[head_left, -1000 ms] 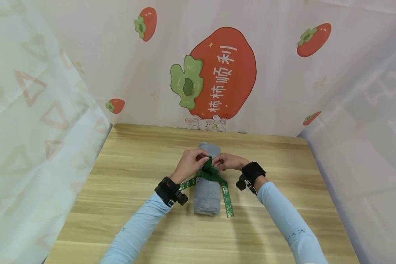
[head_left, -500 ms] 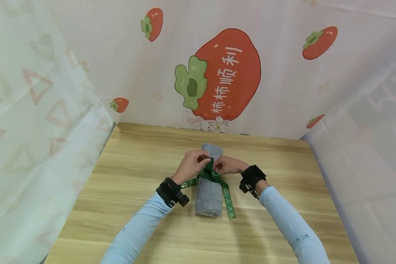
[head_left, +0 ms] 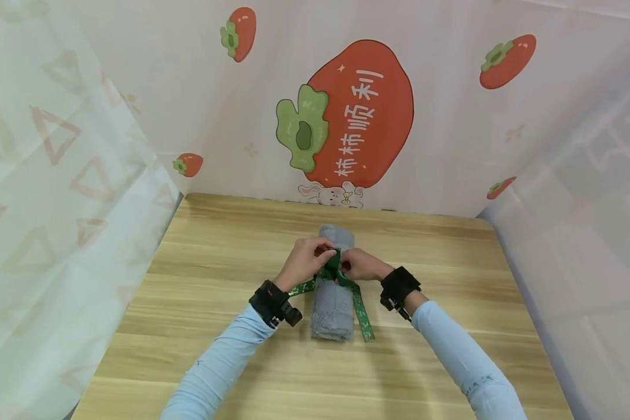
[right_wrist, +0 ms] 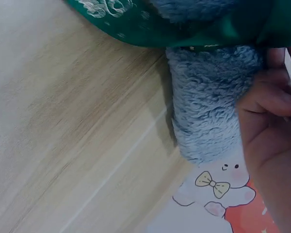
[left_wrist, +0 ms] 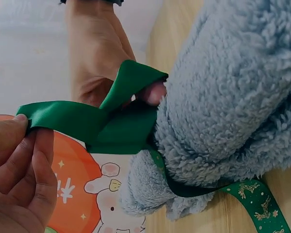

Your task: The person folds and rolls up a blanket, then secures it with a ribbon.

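A rolled grey-blue fluffy towel (head_left: pixel 333 309) lies lengthwise on the table, with a green ribbon (head_left: pixel 363 315) round its middle. My left hand (head_left: pixel 301 261) is over the towel's left side; in the left wrist view its thumb and fingers pinch the end of a ribbon loop (left_wrist: pixel 63 116) held away from the towel. On the other side, my right hand (head_left: pixel 364 265) has curled fingers at the ribbon's crossing, and a fingertip (left_wrist: pixel 154 93) shows between ribbon and towel. Ribbon partly hides its grip. One printed ribbon tail (left_wrist: pixel 257 204) hangs on each side of the towel.
The wood-grain table (head_left: pixel 215 361) extends around the towel. Behind it stands a white printed backdrop (head_left: pixel 436 146) with a large red persimmon picture (head_left: pixel 383 116). Pale sheets (head_left: pixel 84 245) hang along the left and right table edges.
My right hand's fingers have drawn in closer at the crossing, and the ribbon there has changed shape. My left hand keeps its pinch in nearly the same place. The head view has shifted slightly.
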`<act>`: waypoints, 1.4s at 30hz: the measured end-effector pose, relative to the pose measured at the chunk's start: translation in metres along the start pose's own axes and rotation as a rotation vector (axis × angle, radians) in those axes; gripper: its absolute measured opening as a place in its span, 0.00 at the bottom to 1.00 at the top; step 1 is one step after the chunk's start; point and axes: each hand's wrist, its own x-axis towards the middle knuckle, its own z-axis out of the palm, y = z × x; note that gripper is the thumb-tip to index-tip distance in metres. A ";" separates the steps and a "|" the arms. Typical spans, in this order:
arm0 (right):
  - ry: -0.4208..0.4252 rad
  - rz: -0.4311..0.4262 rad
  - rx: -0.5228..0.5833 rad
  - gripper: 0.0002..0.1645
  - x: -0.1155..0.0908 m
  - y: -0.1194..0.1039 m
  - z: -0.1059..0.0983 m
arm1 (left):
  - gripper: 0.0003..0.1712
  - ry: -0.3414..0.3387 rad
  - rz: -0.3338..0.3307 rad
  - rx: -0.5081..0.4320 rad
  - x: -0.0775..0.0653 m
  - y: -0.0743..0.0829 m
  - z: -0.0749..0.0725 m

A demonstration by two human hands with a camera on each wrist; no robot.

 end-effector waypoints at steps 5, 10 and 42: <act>0.214 0.019 -0.026 0.12 -0.004 0.003 0.006 | 0.07 0.013 -0.013 -0.023 -0.002 -0.001 -0.002; 0.427 -0.004 -0.037 0.16 -0.007 0.006 0.017 | 0.06 0.028 -0.023 -0.038 -0.002 -0.003 -0.003; 0.268 0.328 0.659 0.21 -0.024 0.016 0.005 | 0.06 0.033 -0.075 -0.092 -0.013 -0.020 0.001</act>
